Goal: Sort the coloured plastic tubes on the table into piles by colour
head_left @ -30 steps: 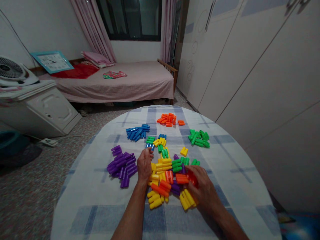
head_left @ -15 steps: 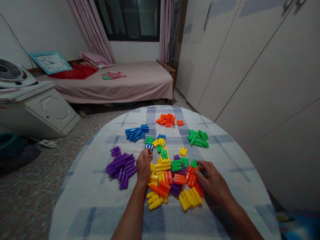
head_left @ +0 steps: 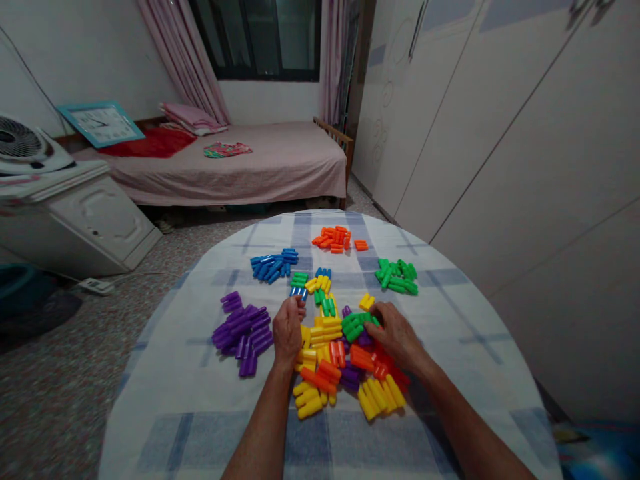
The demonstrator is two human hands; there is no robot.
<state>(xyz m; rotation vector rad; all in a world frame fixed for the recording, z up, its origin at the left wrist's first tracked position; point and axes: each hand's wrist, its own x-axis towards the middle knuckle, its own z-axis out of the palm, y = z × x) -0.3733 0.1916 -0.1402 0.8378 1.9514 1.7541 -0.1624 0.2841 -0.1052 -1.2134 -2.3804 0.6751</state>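
My left hand (head_left: 288, 332) rests curled between the purple blocks (head_left: 243, 333) and the mixed pile, its fingertips beside a blue and white-glinting block (head_left: 299, 293). Whether anything is inside its fingers is hidden. Over the right part of the mixed pile, my right hand (head_left: 397, 337) pinches at a green plastic block (head_left: 369, 319) with thumb and fingers. Other green blocks (head_left: 353, 327) touch that one. Yellow blocks (head_left: 326, 330) lie between my hands, with orange blocks (head_left: 362, 358) partly under my right hand. A lone yellow block (head_left: 367, 302) sits just beyond its fingertips.
Sorted heaps of blue blocks (head_left: 274, 265), orange blocks (head_left: 334, 239) and green blocks (head_left: 397, 276) lie farther back on the round checked tablecloth (head_left: 210, 413). A bed (head_left: 280, 160) stands beyond the table, a wardrobe (head_left: 480, 133) to the right.
My right hand has moved left and slightly away from me, from the orange blocks to the green ones. Green pieces there now sit closer together. My left hand stays put.
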